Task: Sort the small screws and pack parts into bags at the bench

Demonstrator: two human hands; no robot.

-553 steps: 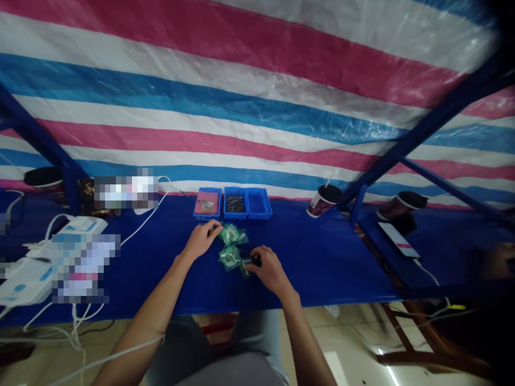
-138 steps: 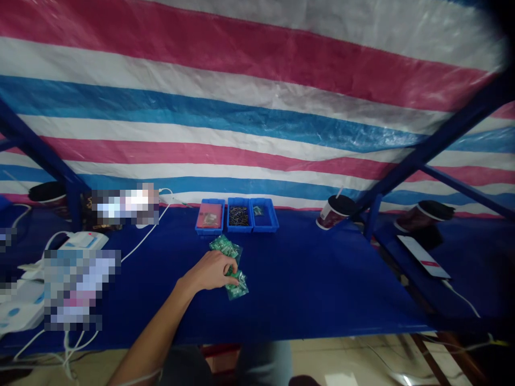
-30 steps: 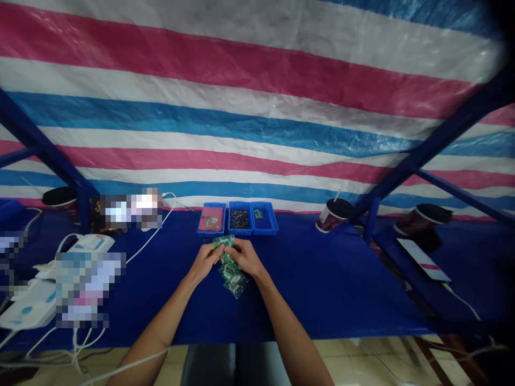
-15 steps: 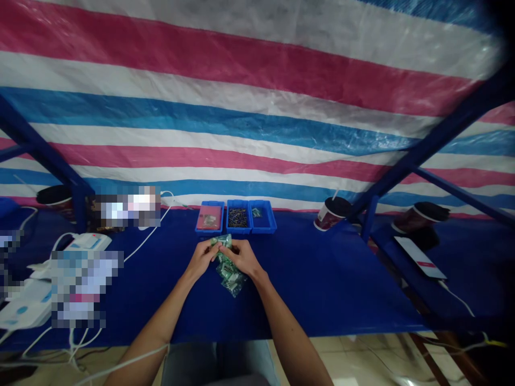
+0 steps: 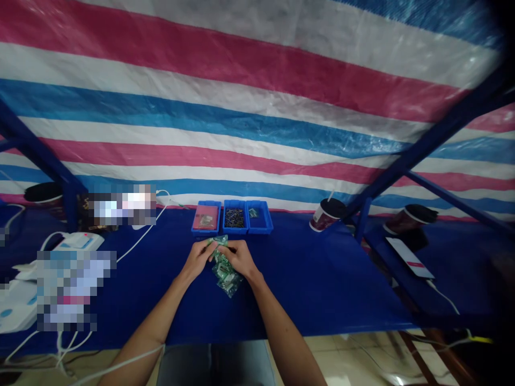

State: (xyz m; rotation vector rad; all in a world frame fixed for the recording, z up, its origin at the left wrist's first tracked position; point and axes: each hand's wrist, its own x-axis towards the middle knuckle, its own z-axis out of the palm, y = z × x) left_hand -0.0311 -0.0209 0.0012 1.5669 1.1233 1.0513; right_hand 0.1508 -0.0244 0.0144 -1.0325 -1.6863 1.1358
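Note:
A clear plastic bag with green and silvery small parts (image 5: pixel 228 277) hangs or lies over the blue table, its upper end between both hands. My left hand (image 5: pixel 200 256) pinches the bag's top from the left. My right hand (image 5: pixel 240 256) grips the same end from the right, thumb toward the other thumb. What exactly the fingertips press on is too small to make out. Just beyond the hands stand three blue bins: one with a pink bag or sheet (image 5: pixel 206 216), one with dark screws or pins (image 5: pixel 234 218), one with a few green packets (image 5: pixel 253 213).
A lidded cup with a straw (image 5: pixel 326 214) stands right of the bins. Farther right are another cup (image 5: pixel 408 219) and a phone (image 5: pixel 410 258) on a cable. White power strips (image 5: pixel 20 305) and cords occupy the left side. Blue frame posts flank the table (image 5: pixel 314 289); a striped sheet (image 5: pixel 241 123) hangs behind.
The whole view has shifted slightly, so most things appear a little farther left. Both hands keep hold of the bag at nearly the same spot.

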